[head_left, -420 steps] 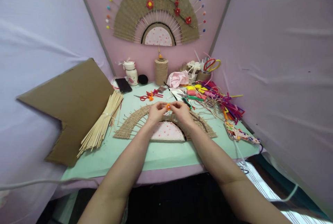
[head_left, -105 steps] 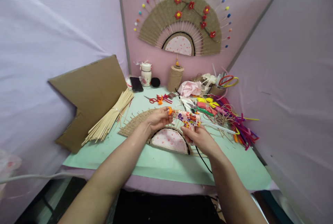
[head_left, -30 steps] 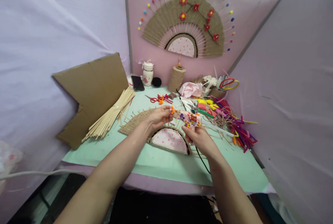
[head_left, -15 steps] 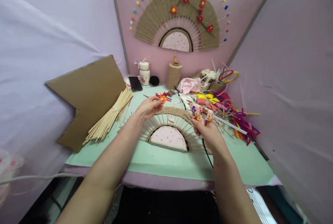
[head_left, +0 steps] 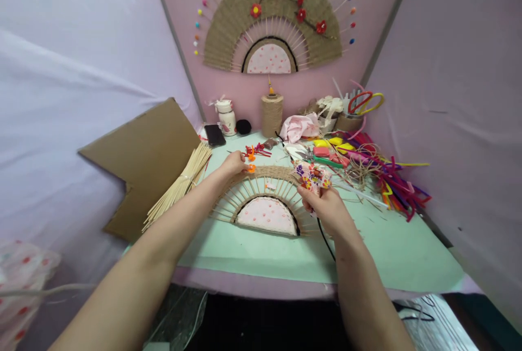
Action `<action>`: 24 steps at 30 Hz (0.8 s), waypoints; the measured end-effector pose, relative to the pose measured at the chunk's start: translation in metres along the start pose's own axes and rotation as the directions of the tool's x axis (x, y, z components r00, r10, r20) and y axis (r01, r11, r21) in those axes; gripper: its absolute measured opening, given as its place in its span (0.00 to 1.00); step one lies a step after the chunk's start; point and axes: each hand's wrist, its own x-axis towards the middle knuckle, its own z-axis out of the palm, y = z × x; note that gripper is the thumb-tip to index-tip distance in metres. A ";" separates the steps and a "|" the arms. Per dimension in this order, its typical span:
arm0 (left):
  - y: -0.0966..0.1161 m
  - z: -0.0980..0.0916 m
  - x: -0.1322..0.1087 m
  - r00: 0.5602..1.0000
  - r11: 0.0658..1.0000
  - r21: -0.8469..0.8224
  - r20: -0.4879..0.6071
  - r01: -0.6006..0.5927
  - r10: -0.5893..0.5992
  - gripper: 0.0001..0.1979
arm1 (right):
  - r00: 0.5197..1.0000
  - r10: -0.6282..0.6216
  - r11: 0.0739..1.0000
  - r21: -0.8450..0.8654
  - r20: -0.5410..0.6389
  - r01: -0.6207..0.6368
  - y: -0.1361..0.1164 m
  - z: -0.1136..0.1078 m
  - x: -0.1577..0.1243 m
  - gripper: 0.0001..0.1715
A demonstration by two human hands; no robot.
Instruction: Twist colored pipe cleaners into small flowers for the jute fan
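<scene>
A half-round fan (head_left: pixel 267 215) of thin sticks lies on the table, with a woven twine band (head_left: pixel 271 171) along its arc and a pink dotted cloth centre. My left hand (head_left: pixel 235 164) pinches a small orange flower-like piece (head_left: pixel 252 168) at the band's upper edge; whether it touches the band I cannot tell. Just beyond lies another orange piece (head_left: pixel 252 154) by some red twisted stems (head_left: pixel 259 150). My right hand (head_left: pixel 324 207) grips a flower-patterned glue gun (head_left: pixel 313 176) over the band's right part. A black cord hangs from its handle, and a pale glue stick sticks out behind.
Coloured pipe cleaners (head_left: pixel 402 188), pliers (head_left: pixel 326 161) and twine scraps lie to the right. At the back stand a twine spool (head_left: pixel 272 116), a white bottle (head_left: pixel 226 117) and scissors (head_left: pixel 367 104) in a cup. Cardboard (head_left: pixel 142 161) and bundled sticks (head_left: pixel 179 182) are left; a finished fan (head_left: pixel 273 19) hangs above.
My left hand has lowered the orange piece toward the fan's band. The glue gun stays in my right hand, nearly in place. The camera view has shifted somewhat.
</scene>
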 end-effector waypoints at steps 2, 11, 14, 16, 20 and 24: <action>-0.002 0.003 0.004 1.000 0.999 0.048 0.008 -0.001 0.001 0.16 | 1.000 0.015 1.000 0.018 -0.005 -0.015 0.000 0.000 0.001 0.23; -0.001 0.006 0.012 0.997 0.995 0.101 0.070 0.023 -0.030 0.19 | 1.000 0.021 0.999 0.030 0.022 -0.021 -0.001 -0.003 0.001 0.23; 0.000 0.007 0.017 0.997 0.995 0.084 0.063 0.045 -0.050 0.20 | 0.999 0.026 0.999 0.045 0.024 -0.027 0.004 -0.002 0.003 0.23; 0.001 0.008 0.019 0.997 0.994 0.104 0.065 0.043 -0.050 0.20 | 0.999 0.035 0.998 0.050 0.025 -0.036 0.007 -0.001 0.004 0.23; 0.004 0.010 0.020 0.998 0.980 0.197 0.055 0.021 -0.033 0.18 | 0.999 0.045 0.998 0.052 0.024 -0.046 0.007 -0.002 0.004 0.23; 0.004 0.012 0.021 0.999 0.967 0.254 0.044 0.012 -0.024 0.17 | 0.999 0.039 0.999 0.014 0.030 -0.039 0.006 -0.003 0.003 0.24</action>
